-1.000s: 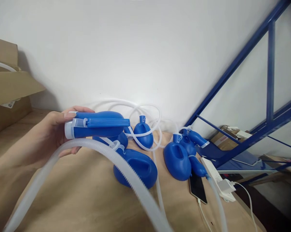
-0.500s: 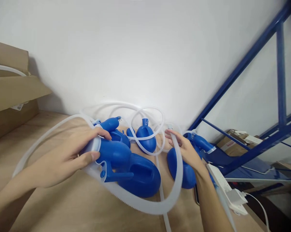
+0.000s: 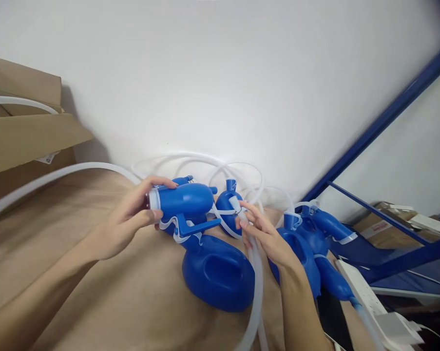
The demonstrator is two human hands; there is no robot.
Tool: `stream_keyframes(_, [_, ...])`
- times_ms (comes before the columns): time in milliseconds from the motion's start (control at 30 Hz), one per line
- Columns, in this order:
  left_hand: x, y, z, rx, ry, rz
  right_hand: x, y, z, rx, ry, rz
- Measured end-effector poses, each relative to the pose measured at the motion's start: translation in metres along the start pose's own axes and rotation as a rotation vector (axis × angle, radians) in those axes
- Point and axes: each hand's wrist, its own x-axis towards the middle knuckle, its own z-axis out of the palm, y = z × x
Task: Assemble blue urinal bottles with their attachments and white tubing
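Observation:
My left hand (image 3: 126, 217) is closed round the white-rimmed end of a blue plastic urinal cup (image 3: 185, 199), its narrow spout turned to the right. A blue lidded arm hangs beneath the cup. My right hand (image 3: 263, 229) pinches a translucent white hose (image 3: 255, 287) just below its end, which points up and left toward the spout, a small gap apart. Under the cup lies a blue urinal bottle (image 3: 220, 275) with a moulded handle. Another blue bottle (image 3: 225, 202) sits behind the hose end, partly hidden by it.
More blue bottles (image 3: 300, 248) and cups lie right of my right hand, near a dark phone (image 3: 334, 317) and a white power strip (image 3: 362, 290). Loose hose coils run along the wall. A cardboard box (image 3: 29, 141) stands left; a blue metal frame (image 3: 380, 122) rises right.
My left hand has lifted the cup off the bottle, up and away. My right hand has moved left, bringing the hose end close to the cup's spout. The view has shifted somewhat.

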Motion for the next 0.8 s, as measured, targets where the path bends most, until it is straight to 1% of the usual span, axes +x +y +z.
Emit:
stream_keyframes(133, [0.004,-0.013,-0.001,-0.108,-0.066,0.117,-0.007,-0.006,0.005,-0.116,0.056,-0.011])
stream_keyframes(233, [0.003,-0.013,0.000,-0.124,-0.130,0.217,-0.011,-0.008,0.009,-0.233,0.080,-0.084])
stream_keyframes(333, [0.000,-0.010,0.002,-0.096,-0.151,0.234,-0.014,-0.012,0.013,-0.391,0.130,-0.201])
stream_keyframes(467, [-0.004,-0.006,0.006,-0.059,-0.160,0.241,-0.018,-0.017,0.015,-0.586,0.135,-0.317])
stream_keyframes(567, [-0.006,0.000,0.013,-0.045,-0.118,0.315,-0.021,-0.020,0.016,-0.697,0.146,-0.389])
stream_keyframes(667, [-0.009,0.005,0.024,0.051,-0.022,0.376,-0.025,-0.023,0.016,-0.785,0.082,-0.444])
stream_keyframes(733, [-0.011,0.007,0.029,0.127,0.008,0.416,-0.028,-0.024,0.017,-0.809,0.059,-0.496])
stream_keyframes(800, [-0.013,0.005,0.032,0.164,0.007,0.495,-0.031,-0.025,0.018,-0.784,0.075,-0.583])
